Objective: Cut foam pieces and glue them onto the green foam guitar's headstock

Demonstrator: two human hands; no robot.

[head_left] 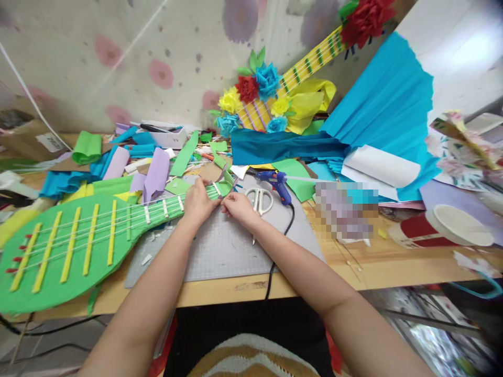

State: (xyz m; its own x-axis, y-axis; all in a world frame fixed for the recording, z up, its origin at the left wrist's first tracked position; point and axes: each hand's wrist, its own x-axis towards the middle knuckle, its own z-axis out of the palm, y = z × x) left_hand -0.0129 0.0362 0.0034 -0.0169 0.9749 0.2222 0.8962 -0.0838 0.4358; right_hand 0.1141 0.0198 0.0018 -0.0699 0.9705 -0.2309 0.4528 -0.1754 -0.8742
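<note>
Green paper covers the stringed instrument [102,230], which lies at an angle across the left of the tabletop [243,289]. Its rounded body faces the left edge of the view; its neck extends over the grey cutting mat [220,256]. Yellow strips [69,245] cross the body beneath pale strings, and short white strips cross the neck.

Left hand [198,203]: closed over the neck, fingers curled, near the far end. Right hand [237,207]: fingers bent and fingertips drawn together, just beside the neck's end. Whether the right fingertips grip anything cannot be told.

White-handled scissors [260,201] lie on the mat, partly behind the right forearm. A blue glue gun [277,180] lies beyond them, its black cable [290,222] running toward the front edge. To the rear, a yellow instrument [310,63] with paper flowers leans against the wall. A red-and-white cup [420,225] lies tipped at right.
</note>
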